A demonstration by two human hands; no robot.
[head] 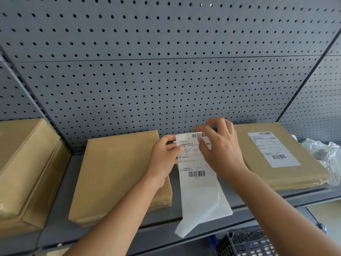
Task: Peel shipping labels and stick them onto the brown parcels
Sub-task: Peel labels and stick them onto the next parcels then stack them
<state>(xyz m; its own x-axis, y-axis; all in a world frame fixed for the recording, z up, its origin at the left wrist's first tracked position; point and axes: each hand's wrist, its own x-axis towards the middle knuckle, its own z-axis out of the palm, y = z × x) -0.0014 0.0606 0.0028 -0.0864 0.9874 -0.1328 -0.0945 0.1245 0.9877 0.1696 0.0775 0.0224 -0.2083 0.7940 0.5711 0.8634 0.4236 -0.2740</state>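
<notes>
A white shipping label strip [195, 169] with barcodes hangs between my hands above the grey shelf [60, 224]; its blank lower end curls past the shelf's front edge. My left hand [166, 156] pinches the strip's left edge. My right hand [219, 146] lies over its upper right part with fingertips at the top corner. A bare brown parcel [118, 174] sits left of the strip. To the right lies another brown parcel [262, 172] with a white label [273, 149] stuck on top.
A taller brown parcel [22, 169] stands on the neighbouring shelf section at far left. Crumpled clear plastic [326, 157] lies at the right end. A grey pegboard wall [166, 71] backs the shelf. A black wire basket [249, 242] sits below at lower right.
</notes>
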